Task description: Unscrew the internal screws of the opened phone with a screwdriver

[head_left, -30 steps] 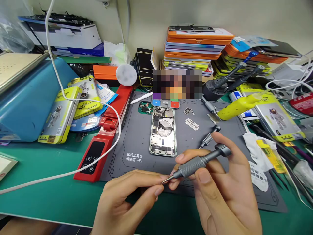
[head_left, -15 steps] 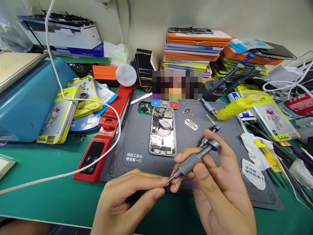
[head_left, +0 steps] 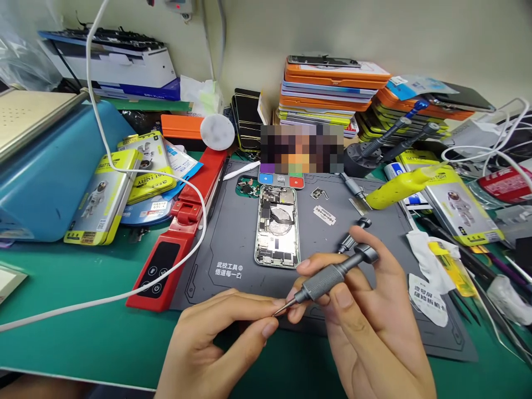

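My right hand holds a grey precision screwdriver, one finger against its round end cap and the thumb along the knurled handle. The thin shaft slants down to the left. At its tip, my left hand is closed in a pinch, thumb and forefinger at the bit; anything tiny between them is too small to make out. Beyond the hands lies an opened smartphone with its inner parts bare. A second screwdriver lies on the grey mat, partly behind my right hand.
A razor blade and small metal parts lie right of the phone. A yellow bottle leans further right, near a screwdriver stand. A white cable loops across a red device. Boxes are stacked behind.
The view has tilted up a little, so the bench things sit slightly lower. The screwdriver has shifted very slightly; both hands keep nearly the same grip.
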`<state>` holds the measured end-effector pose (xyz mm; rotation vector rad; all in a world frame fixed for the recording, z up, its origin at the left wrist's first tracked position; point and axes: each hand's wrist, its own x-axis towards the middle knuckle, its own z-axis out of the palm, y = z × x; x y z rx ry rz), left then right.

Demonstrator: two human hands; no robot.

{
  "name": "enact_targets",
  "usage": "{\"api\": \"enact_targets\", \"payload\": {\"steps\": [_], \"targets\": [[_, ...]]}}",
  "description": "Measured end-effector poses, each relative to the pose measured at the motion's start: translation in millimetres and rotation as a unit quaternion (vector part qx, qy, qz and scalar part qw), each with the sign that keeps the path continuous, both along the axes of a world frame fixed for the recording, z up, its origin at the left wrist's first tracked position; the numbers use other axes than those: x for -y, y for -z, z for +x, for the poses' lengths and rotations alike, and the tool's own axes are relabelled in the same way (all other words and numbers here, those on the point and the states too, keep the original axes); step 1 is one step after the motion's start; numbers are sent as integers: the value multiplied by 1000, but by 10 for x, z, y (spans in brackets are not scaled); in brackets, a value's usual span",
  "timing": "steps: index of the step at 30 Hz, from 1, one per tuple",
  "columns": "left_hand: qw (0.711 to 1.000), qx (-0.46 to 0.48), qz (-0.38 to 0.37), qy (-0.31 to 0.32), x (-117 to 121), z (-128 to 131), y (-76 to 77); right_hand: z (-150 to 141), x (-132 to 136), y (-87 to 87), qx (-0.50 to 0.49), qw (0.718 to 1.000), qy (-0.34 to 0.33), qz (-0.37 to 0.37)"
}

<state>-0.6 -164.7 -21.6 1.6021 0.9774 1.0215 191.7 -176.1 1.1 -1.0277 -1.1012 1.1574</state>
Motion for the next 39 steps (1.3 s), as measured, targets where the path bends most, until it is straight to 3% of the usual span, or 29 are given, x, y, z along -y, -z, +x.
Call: {"api": "enact_targets", "payload": {"steps": [11,18,24,27,30,32,35,39], "targets": [[1000,-1,13,6,5,22,-7,4,-7,-9,12,1000,-1,10],[1000,12,9,16,-15,21,-20,91,126,56,23,997,-9,-80],[999,18,-1,50,-30,-16,-17,104,36,-10,-26,994,-2,-108],[997,15,-4,76,-30,-19,15,120,-17,-61,-43,991,46,-114],[995,-37,71,61,-28,21,83,122,-39,-76,81,982,170,-28],[985,-73,139,65,-33,60,128,111,-64,-55,236,942,222,82],[973,-100,193,80,-55,117,158,97,-129,30,417,862,190,218],[964,-118,231,60,-93,179,133,97,-199,164,466,842,135,236]]}}
